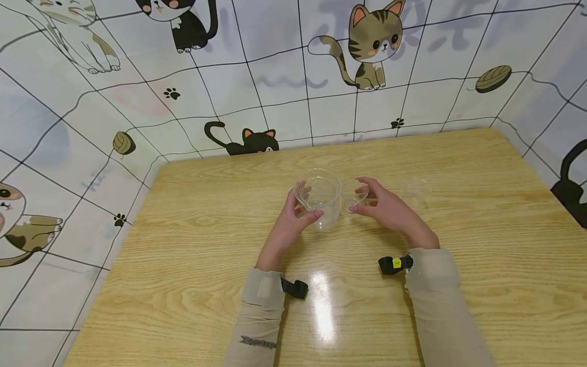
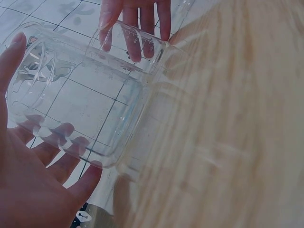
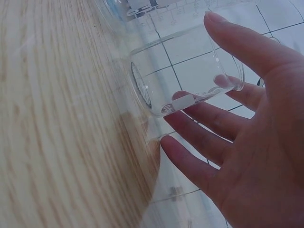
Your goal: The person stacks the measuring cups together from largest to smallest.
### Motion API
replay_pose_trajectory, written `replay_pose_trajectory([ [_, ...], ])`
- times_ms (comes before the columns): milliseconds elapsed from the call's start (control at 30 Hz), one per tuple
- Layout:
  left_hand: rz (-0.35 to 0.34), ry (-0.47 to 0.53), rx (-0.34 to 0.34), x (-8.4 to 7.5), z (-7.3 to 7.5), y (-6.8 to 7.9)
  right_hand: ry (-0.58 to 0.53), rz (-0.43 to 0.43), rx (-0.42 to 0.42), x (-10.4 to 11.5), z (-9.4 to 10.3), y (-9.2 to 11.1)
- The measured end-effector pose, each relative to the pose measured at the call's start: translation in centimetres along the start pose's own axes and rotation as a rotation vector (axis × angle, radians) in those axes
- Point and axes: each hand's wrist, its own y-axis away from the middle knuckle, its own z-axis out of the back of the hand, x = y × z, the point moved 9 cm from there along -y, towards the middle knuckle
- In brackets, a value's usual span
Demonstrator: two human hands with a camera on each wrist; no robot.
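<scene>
A large clear glass beaker [image 1: 327, 193] with a pouring lip stands upright on the wooden table. Around its left side my left hand [image 1: 293, 216] holds it, thumb in front and fingers behind. Close on its right is a smaller clear beaker [image 1: 352, 204], which my right hand [image 1: 387, 206] grips from the right between thumb and fingers. Printed marks show on the small beaker [image 2: 142, 42] in the left wrist view. In the right wrist view the fingers pass behind and under the small beaker [image 3: 185, 66]. The two beakers appear side by side, perhaps touching.
Right of my right hand a faint, clear round item [image 1: 419, 191] lies or stands on the wooden table [image 1: 192, 265]; its kind is hard to make out. Behind the table rises a white tiled-pattern wall [image 1: 284, 92] with cartoon cats.
</scene>
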Motion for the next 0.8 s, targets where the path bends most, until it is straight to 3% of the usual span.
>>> replay_pose_trajectory([
  [800, 0.005, 0.007, 0.000, 0.29, 0.05, -0.06, 0.006, 0.001, -0.003, -0.32, -0.03, -0.20],
])
